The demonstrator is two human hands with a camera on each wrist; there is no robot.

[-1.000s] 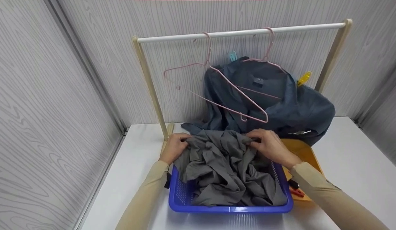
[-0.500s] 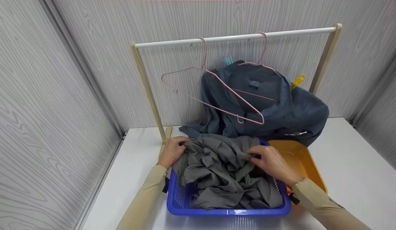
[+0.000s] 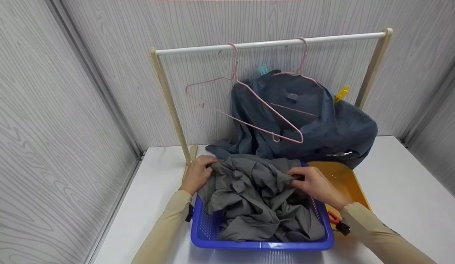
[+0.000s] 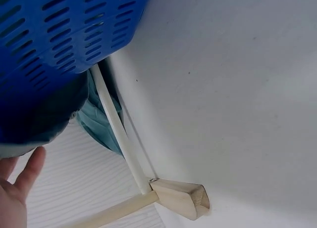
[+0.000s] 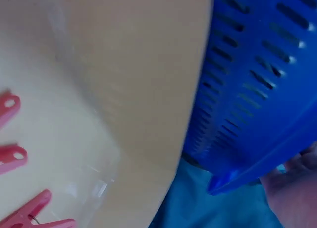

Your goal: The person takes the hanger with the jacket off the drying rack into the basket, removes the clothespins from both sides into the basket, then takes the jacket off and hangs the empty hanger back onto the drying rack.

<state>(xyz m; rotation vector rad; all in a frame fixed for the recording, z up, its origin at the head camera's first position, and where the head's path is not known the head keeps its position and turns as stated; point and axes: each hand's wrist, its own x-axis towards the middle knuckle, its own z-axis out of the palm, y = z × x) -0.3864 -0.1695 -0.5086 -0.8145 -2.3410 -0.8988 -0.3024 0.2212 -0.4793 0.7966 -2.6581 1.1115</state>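
Note:
A crumpled dark grey garment (image 3: 249,198) fills much of the blue plastic basket (image 3: 262,245) in the head view. At the garment's upper left, my left hand (image 3: 197,173) pinches its edge between thumb and fingers. My right hand (image 3: 317,184) grips a fold on the upper right side, over the basket's right rim. From the left wrist, the fingers of the left hand (image 4: 22,181) show just below the cloth hanging over the basket wall (image 4: 64,35). The right wrist view catches part of the right hand (image 5: 297,188) beyond the basket rim.
Behind the basket stands a rack with a white rail (image 3: 268,43) and wooden posts. One bare pink hanger (image 3: 266,102) hangs there; another carries a dark blue shirt (image 3: 341,124) with yellow (image 3: 342,93) and light blue clothespins (image 3: 263,69). An orange tray (image 3: 354,183) with red clothespins (image 5: 29,213) sits right.
The head view has shifted slightly. My right hand has moved a little down and outward with its fold of the garment, while the left hand keeps its hold at the upper left.

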